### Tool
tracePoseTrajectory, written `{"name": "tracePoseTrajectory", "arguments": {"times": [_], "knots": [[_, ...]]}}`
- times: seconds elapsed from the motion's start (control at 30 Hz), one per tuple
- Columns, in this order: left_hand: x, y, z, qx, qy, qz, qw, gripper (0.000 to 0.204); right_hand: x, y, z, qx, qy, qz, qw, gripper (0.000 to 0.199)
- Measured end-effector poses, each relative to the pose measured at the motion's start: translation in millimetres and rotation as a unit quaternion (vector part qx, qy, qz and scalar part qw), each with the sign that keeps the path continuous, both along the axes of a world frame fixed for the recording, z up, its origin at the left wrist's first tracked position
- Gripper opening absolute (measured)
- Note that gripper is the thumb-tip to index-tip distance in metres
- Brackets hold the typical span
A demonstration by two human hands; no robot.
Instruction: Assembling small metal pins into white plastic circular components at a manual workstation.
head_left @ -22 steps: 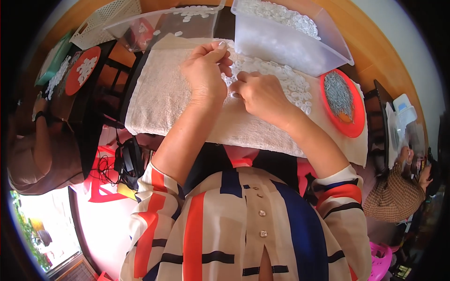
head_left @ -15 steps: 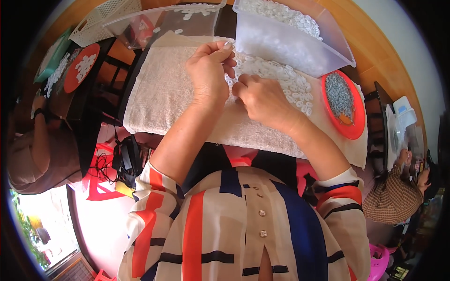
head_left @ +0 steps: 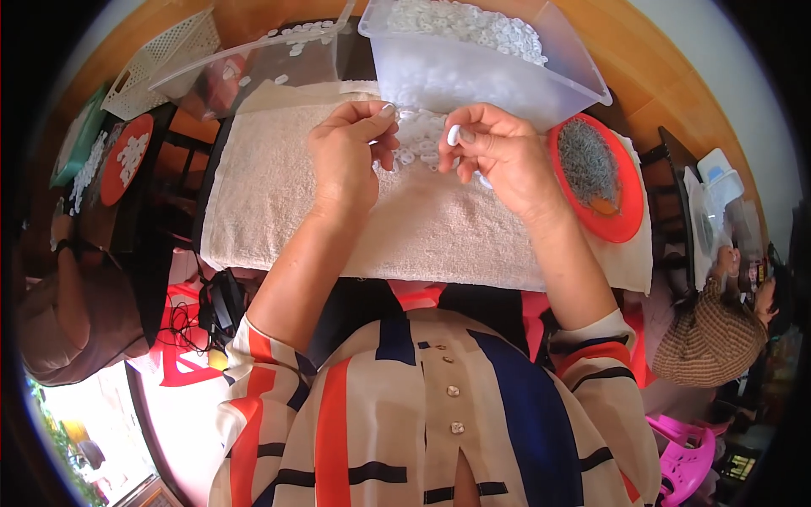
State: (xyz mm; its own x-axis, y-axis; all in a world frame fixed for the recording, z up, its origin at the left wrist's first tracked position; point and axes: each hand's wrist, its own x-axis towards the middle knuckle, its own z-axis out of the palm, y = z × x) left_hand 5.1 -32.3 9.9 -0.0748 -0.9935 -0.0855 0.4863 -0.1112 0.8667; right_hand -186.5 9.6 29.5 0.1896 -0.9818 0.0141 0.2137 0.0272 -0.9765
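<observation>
My right hand (head_left: 504, 156) is raised over the towel, its thumb and finger pinching a small white oval plastic piece (head_left: 454, 135). To its left, my left hand (head_left: 348, 156) is closed, with a bit of white plastic piece (head_left: 387, 110) showing at the thumb tip. The hands are apart. Behind and between them, many loose white pieces (head_left: 416, 135) lie spread on the beige towel (head_left: 279, 194); my right hand hides part of them. At the right, a red plate (head_left: 626, 221) holds a heap of thin grey metal pins (head_left: 589, 160) and something orange.
A clear bin (head_left: 481, 80) full of white pieces stands behind the towel. Left of it is another clear bin (head_left: 190, 83) with a few pieces, then a white basket (head_left: 160, 63). People sit at side tables: a brown-shirted person (head_left: 80, 313) left, a checked-shirted person (head_left: 710, 338) right.
My right hand has lifted from the pile and moved right and slightly up, now showing a white piece in its pinch. My left hand stays closed, nearly in place; the whole view has shifted slightly.
</observation>
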Motion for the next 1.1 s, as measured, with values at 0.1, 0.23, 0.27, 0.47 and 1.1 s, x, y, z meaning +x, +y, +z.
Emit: {"name": "tracePoseTrajectory", "arguments": {"times": [0.1, 0.23, 0.27, 0.47, 1.1], "knots": [[-1, 1, 1, -0.007, -0.015, -0.034, 0.999, 0.008, -4, -2, -3, -0.016, 0.012, -0.014, 1.0, 0.014], [-4, 5, 1, -0.007, -0.038, -0.038, 0.999, 0.008, 5, 2, -2, -0.061, 0.103, -0.017, 0.993, 0.013], [-7, 6, 2, -0.013, -0.025, -0.029, 0.999, 0.008, 10, 4, -9, -0.062, 0.1, -0.016, 0.993, 0.013], [-8, 5, -1, -0.039, 0.008, 0.002, 0.999, 0.007, 42, 22, -29, -0.411, 0.605, -0.027, 0.681, 0.01], [-16, 14, 2, -0.051, -0.062, -0.12, 0.99, 0.013, -1, 2, -1, 0.044, 0.008, -0.109, 0.993, 0.015]]}}
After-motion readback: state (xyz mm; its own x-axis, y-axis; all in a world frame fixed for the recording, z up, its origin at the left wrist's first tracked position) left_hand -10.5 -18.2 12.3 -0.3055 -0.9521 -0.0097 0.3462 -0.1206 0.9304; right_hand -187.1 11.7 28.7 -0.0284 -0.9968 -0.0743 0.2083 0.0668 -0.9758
